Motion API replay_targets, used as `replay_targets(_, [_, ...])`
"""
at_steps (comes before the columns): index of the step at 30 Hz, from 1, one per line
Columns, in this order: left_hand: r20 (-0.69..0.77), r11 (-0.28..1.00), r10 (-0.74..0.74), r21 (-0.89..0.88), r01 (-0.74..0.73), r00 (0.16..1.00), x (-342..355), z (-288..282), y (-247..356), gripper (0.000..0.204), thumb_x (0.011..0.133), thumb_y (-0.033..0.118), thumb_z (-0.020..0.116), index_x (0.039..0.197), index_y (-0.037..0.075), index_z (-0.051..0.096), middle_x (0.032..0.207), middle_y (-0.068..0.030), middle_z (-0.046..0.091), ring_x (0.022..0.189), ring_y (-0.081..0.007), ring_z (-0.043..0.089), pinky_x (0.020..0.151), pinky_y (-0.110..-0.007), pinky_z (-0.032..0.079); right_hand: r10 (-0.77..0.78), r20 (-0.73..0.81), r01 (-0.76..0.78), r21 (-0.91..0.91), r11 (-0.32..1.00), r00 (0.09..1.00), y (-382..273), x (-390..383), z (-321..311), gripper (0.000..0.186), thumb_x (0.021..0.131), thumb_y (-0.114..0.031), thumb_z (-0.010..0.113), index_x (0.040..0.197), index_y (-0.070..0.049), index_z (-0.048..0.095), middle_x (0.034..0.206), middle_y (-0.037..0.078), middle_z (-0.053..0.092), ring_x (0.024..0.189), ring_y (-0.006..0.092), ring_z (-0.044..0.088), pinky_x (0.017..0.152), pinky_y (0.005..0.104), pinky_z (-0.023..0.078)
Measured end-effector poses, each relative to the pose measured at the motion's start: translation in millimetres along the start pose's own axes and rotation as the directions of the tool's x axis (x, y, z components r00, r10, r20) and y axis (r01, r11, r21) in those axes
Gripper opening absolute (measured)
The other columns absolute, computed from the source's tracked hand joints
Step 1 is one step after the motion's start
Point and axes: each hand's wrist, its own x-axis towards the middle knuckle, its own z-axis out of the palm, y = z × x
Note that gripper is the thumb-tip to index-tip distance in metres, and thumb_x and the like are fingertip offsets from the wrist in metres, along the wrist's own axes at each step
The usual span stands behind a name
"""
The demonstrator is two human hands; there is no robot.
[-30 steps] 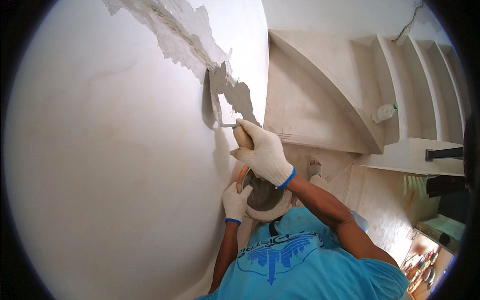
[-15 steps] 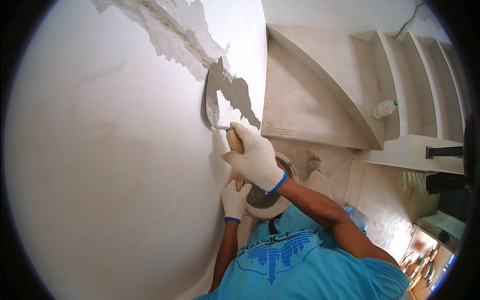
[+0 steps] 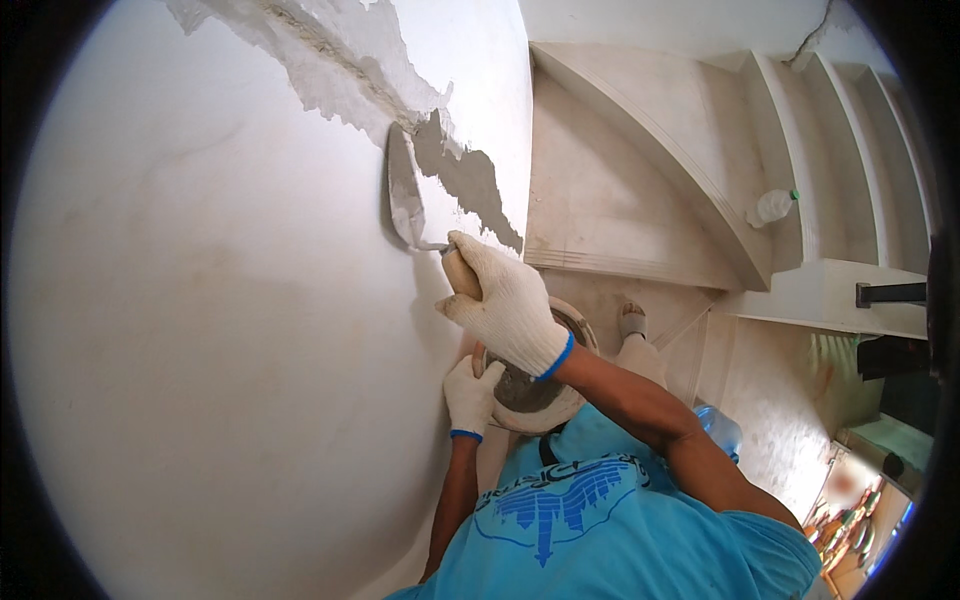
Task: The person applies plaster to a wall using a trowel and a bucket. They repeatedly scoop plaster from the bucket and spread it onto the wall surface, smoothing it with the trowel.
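My right hand (image 3: 515,315), in a white knit glove with a blue cuff, is closed round the wooden handle of a trowel (image 3: 404,190). The trowel's metal blade, smeared with grey mortar, lies against the white wall (image 3: 220,330), just left of a wet, dark grey mortar patch (image 3: 470,180). Above that patch runs a paler grey repair strip (image 3: 350,70) with a rough crack along it. Lower down, my gloved left hand (image 3: 468,398) is closed at the left rim of a round bucket (image 3: 562,412) holding grey mortar. Part of the bucket is hidden behind my right hand and forearm.
Curving stairs (image 3: 650,160) rise at the right, with a clear plastic bottle (image 3: 773,207) on a step. A foot in a sandal (image 3: 632,322) shows beyond the bucket. A large blue water bottle (image 3: 720,432) stands behind my right arm. A dark metal bar (image 3: 893,294) juts in at the far right.
The trowel blade has moved left off the dark mortar patch and turned more edge-on. My right hand has shifted slightly left and up with it. My left hand remains at the bucket.
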Motion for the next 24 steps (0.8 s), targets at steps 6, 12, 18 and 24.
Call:
replay_targets(6, [0.009,0.999,-0.009,0.053,0.009,1.000,2,-1,-3,0.035,0.088,0.021,0.081,0.077,-0.002,0.058,0.068,-0.0042,0.053,0.065,-0.0153,0.049,0.061,-0.038,0.046,0.108,-0.049,-0.106,0.039,0.994,0.993,31,3,-4,0.070,0.078,-0.025,0.085,0.141,-0.002,0.062,0.111,0.026,0.073,0.103,0.0404,0.074,0.089,0.0421,0.058])
replay_targets(12, [0.004,0.998,0.015,0.066,-0.015,1.000,5,1,-5,0.037,0.087,0.023,0.082,0.077,-0.002,0.057,0.068,-0.0056,0.053,0.065,-0.0163,0.050,0.062,-0.038,0.046,0.192,-0.023,-0.192,-0.014,0.981,0.981,53,20,11,0.066,0.080,-0.027,0.082,0.139,-0.003,0.063,0.110,0.026,0.074,0.102,0.0425,0.073,0.088,0.0457,0.058])
replay_targets(18, [0.012,0.999,-0.007,0.043,0.006,1.000,4,-1,-9,0.034,0.088,0.023,0.081,0.081,-0.003,0.061,0.069,-0.0067,0.055,0.066,-0.0165,0.052,0.063,-0.038,0.047,0.063,0.016,-0.062,-0.066,0.996,0.998,32,-15,10,0.067,0.080,-0.026,0.082,0.140,-0.003,0.061,0.110,0.027,0.073,0.103,0.0441,0.073,0.089,0.0476,0.058])
replay_targets(24, [0.014,0.998,-0.018,0.067,0.017,1.000,2,-1,2,0.032,0.088,0.022,0.081,0.082,-0.003,0.062,0.070,-0.0053,0.056,0.067,-0.0152,0.051,0.064,-0.037,0.047,0.092,-0.082,-0.091,0.014,0.996,0.992,59,0,7,0.066,0.080,-0.025,0.083,0.139,-0.004,0.061,0.108,0.026,0.073,0.102,0.0443,0.072,0.088,0.0482,0.058])
